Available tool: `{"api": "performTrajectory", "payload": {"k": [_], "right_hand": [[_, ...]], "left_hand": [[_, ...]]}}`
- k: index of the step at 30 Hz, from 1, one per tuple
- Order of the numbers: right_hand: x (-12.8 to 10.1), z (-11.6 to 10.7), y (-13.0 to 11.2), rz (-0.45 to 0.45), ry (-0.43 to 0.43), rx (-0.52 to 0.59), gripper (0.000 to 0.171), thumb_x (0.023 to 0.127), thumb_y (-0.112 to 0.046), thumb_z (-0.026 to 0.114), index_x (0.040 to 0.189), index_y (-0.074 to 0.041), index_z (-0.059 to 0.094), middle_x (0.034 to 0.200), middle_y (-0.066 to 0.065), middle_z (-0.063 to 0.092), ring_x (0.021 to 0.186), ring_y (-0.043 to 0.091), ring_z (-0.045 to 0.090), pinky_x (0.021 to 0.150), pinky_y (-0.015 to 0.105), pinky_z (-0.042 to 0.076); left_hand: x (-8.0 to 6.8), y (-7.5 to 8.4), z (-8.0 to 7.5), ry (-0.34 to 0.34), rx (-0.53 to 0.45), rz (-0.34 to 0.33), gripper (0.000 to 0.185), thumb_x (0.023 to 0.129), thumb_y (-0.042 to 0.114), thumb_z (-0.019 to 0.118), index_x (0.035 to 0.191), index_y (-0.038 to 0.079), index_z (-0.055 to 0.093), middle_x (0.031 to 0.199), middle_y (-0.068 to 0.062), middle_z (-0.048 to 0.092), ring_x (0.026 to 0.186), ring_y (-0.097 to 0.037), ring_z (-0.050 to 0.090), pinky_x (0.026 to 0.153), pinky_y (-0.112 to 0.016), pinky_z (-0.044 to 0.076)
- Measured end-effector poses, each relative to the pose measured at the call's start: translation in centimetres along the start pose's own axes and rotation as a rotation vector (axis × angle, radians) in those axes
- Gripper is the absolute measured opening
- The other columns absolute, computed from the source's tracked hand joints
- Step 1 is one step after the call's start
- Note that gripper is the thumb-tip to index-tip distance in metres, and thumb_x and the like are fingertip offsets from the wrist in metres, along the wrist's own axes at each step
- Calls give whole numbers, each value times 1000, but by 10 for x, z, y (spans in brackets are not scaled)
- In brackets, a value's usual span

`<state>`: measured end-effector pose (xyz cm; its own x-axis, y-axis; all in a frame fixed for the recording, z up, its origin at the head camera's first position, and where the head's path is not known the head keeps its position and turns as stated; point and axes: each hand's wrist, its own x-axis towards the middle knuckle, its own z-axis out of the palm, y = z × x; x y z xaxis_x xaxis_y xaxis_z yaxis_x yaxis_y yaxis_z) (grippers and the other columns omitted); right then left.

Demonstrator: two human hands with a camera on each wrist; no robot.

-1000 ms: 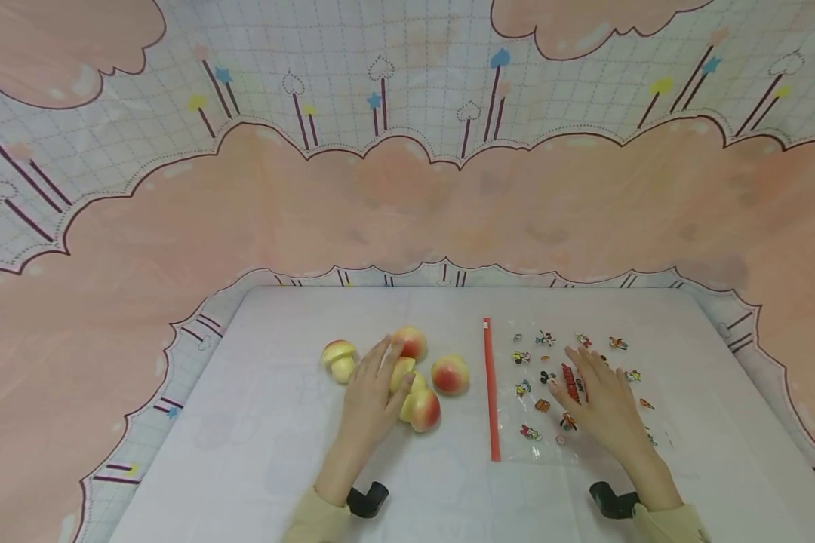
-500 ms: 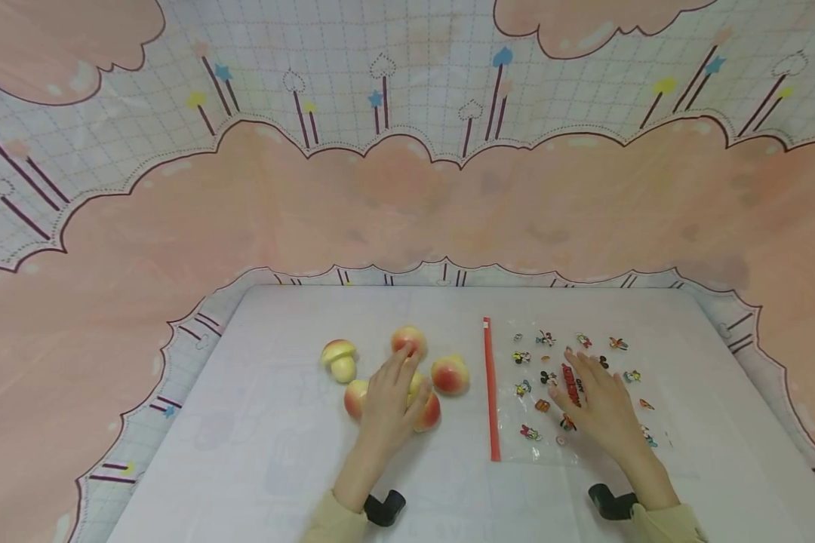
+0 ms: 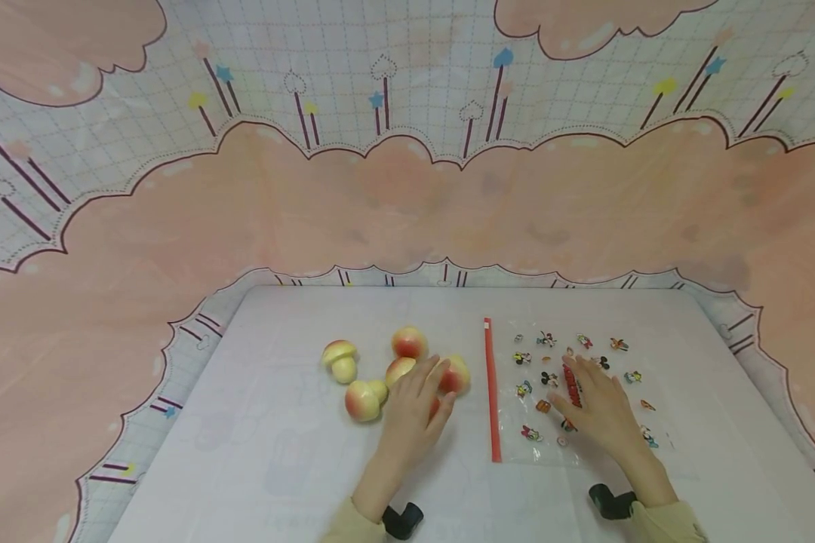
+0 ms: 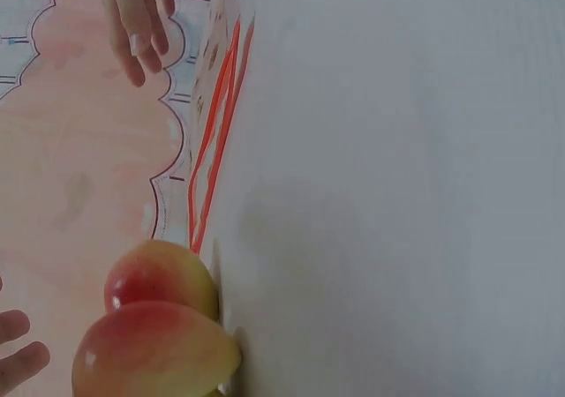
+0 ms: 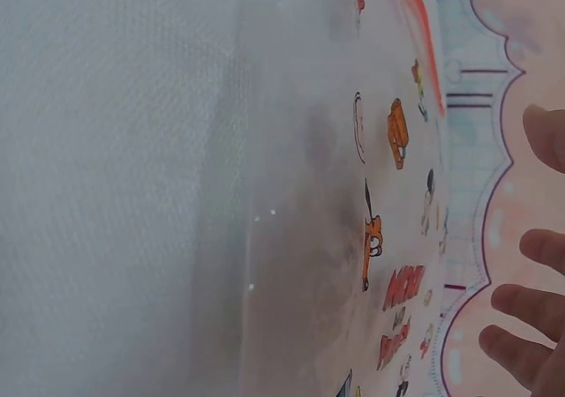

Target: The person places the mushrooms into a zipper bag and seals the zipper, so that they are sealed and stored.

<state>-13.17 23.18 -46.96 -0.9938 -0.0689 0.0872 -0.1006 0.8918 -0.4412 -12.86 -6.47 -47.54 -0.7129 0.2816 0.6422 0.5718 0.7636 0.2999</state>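
My left hand [image 3: 416, 401] lies with straight fingers over a red-yellow peach [image 3: 435, 408], mostly hidden beneath it, and its fingertips reach another peach [image 3: 458, 375]. More peaches [image 3: 409, 342] [image 3: 362, 400] and a yellow toy mushroom [image 3: 339, 359] sit to the left. In the left wrist view two peaches [image 4: 161, 278] [image 4: 152, 351] show close up. My right hand [image 3: 594, 403] rests flat and open on a clear zip bag [image 3: 625, 392] printed with small cartoon figures, its red zip strip [image 3: 491, 388] facing the fruit. The right wrist view shows the bag [image 5: 309, 238] and my fingers [image 5: 516, 302].
A white cloth covers the table [image 3: 265, 452]. A pink and checked cartoon backdrop [image 3: 407, 196] rises behind and at both sides. Black wrist mounts [image 3: 402, 520] [image 3: 607, 501] sit near the front edge.
My left hand has slid right across the peaches towards the red strip, uncovering one peach at the left of the group. The right hand has hardly moved on the bag.
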Motion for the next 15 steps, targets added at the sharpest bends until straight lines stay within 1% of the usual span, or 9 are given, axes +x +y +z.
{"api": "performTrajectory", "payload": {"k": [2, 5, 11, 15], "right_hand": [[0, 1, 1, -3, -4, 2, 74, 86, -38, 67, 144, -3, 38, 146, 32, 36, 137, 51, 27, 108, 72, 15], [1, 2, 1, -2, -8, 5, 74, 86, -37, 68, 144, -3, 38, 147, 31, 36, 137, 50, 28, 109, 71, 15], [1, 5, 0, -5, -18, 20, 74, 84, -38, 70, 143, -4, 39, 148, 31, 35, 136, 52, 28, 108, 72, 16], [2, 6, -2, -14, -25, 11, 76, 83, -39, 70, 144, -5, 38, 148, 31, 35, 136, 52, 29, 106, 73, 17]], "left_hand": [[0, 3, 2, -8, -9, -5, 41, 100, 37, 45, 131, 13, 56, 132, -8, 59, 124, -25, 54, 99, -44, 45], [0, 8, 4, -3, -21, 7, 40, 98, 34, 49, 131, 12, 57, 131, -7, 59, 122, -24, 55, 100, -42, 44], [-1, 17, 7, 2, -21, 59, 39, 99, 32, 47, 130, 11, 58, 131, -8, 60, 119, -23, 56, 100, -40, 45], [-3, 24, 11, -16, -46, 68, 38, 97, 28, 51, 130, 11, 57, 131, -7, 59, 120, -22, 56, 100, -41, 46]]}}
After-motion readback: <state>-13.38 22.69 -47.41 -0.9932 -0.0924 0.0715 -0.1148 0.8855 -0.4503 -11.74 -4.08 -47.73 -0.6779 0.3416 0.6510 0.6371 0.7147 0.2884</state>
